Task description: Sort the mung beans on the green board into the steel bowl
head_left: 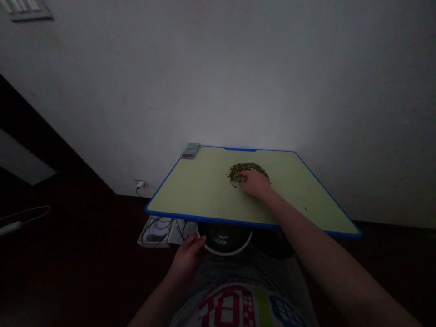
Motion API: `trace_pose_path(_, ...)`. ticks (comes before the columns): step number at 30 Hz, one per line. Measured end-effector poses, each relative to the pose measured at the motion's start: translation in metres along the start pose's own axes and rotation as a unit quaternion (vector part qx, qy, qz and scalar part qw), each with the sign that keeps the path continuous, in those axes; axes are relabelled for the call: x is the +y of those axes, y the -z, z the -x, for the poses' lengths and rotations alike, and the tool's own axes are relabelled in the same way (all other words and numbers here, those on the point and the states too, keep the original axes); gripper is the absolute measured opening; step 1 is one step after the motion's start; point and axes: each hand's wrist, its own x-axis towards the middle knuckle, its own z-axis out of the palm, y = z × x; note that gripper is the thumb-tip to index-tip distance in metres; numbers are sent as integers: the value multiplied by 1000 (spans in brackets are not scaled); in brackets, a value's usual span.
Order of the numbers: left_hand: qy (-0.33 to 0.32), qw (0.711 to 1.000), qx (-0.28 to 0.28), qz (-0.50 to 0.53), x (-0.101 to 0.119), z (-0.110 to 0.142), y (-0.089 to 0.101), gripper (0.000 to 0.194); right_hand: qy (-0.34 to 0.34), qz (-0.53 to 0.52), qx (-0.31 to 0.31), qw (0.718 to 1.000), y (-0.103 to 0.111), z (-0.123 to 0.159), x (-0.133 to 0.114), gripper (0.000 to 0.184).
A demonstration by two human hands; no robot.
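Note:
A loose pile of small dark greenish-brown bits, like seeds or dried leaves (248, 167), lies on the pale yellow board with a blue rim (190, 190). My right hand (255, 183) reaches into the near side of the pile, its fingers bent together among the bits; what they pinch is too small to make out. Below the board's front edge, my left hand (189, 254) grips the left rim of a round bowl (225, 247) with a pale rim and dark inside. The board hides the bowl's far part.
A pixelated flat item (191, 151) lies at the board's back left corner. Beneath the board's left side stand white boxes with cables (156, 231). A plug sits in a wall socket (140, 184). The wall (238, 81) rises right behind the board.

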Motion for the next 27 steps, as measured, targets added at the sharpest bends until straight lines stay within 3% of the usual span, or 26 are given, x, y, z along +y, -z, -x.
trace_pose_path(6, -5, 1000, -6, -2, -1, 0, 1, 14, 73, -21, -27, 997, 0, 0, -5, 44)
trace_pose_path(15, -8, 1000, 0, -3, 1, 1, -2, 16, 166, -91, -80, 979, 1, 29, -16, 44)
trace_pose_path(27, -2, 1000, -17, -1, 1, 0, -1, 20, 209, -151, -118, 959, 1, 53, -25, 43)
